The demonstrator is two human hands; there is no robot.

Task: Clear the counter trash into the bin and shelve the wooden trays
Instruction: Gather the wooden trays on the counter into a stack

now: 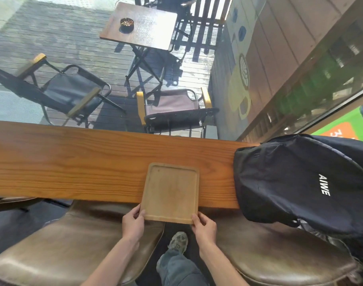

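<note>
- At the near edge of the wooden counter (73, 162): a shallow wooden tray (170, 193), empty, its near end overhanging the edge.
- Gripped at the near left corner by the left hand (133, 222), thumb on the rim, fingers beneath.
- Gripped at the near right corner by the right hand (204, 226), likewise closed on the rim.
- Just right of the tray, at the counter's right end: a black backpack (300, 182), printed "AIWE" in white.
- Beyond the far edge, outside: a small table (139, 25) bearing a black ashtray (127, 23) full of cigarette butts.
- Below the near edge: two brown stools (73, 244).
</note>
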